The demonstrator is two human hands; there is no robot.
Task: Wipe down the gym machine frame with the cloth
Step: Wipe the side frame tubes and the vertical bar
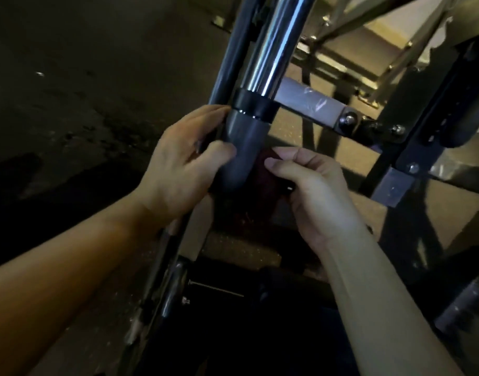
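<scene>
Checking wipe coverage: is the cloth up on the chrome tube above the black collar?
No, the cloth is below the collar, beside the grey tube, pinched by the right hand.

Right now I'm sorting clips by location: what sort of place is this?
Probably a gym or workout room: a chrome tube in a black collar, bolted dark frame bars, and speckled rubber-like flooring.

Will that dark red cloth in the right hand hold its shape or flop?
Likely floppy: the dark red cloth hangs bunched below the right hand. Probably light, since a fingertip pinch holds it. It should wrap the grey tube easily.
</scene>
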